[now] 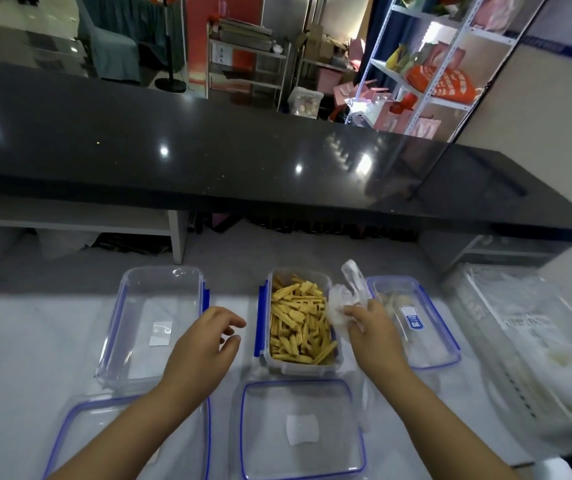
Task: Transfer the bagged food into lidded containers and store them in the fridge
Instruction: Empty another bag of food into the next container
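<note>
While my right hand (371,330) pinches a crumpled clear plastic bag (341,304) in its curled fingers, my left hand (204,341) hangs in the air with its fingers loose and spread, holding nothing. Between my two hands sits an open clear plastic box with blue clips (262,320), full of yellow snack sticks (298,323). The bag is at that box's right edge. An empty clear plastic box (121,323) sits left of my left hand. A flat clear lid with a blue edge (301,403) lies between my arms.
</note>
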{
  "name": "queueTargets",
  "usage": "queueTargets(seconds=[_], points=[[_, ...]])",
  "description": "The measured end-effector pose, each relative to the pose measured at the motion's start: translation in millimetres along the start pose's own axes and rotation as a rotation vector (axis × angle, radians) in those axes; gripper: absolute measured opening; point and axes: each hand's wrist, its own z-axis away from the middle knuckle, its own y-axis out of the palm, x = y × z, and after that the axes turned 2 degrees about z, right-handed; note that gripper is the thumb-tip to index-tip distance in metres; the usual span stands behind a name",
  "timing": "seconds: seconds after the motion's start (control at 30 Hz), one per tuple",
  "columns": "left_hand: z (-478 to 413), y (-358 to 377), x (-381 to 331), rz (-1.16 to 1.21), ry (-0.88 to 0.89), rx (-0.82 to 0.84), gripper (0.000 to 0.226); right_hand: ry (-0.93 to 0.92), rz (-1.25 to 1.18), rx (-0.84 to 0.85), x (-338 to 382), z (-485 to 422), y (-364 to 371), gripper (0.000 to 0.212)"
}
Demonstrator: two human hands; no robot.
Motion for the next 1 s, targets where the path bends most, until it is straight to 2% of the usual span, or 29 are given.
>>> queueTargets(seconds=[0.1,0.2,0.27,0.47,0.77,1.0], points=[[0,4,3,0.005,-0.010,0.031,0.019,0.006,0.054,0.083,0,17,12,0.030],[-2,11,2,0.000,0.015,0.075,0.021,-0.071,0.150,0.104,7,26,22,0.033],[-5,17,-3,0.007,0.034,0.097,0.021,-0.016,0.061,0.077,5,24,17,0.031],[-21,30,-23,0.027,0.091,0.090,0.021,-0.014,-0.148,-0.247,-30,18,-28,0.025],[-65,97,-104,-0.041,0.343,0.102,0.017,0.067,-0.315,-0.511,-124,1,-95,0.021],[-102,198,-184,-0.004,0.391,0.119,0.020,0.164,-0.445,-0.613,-245,-43,-163,0.019]])
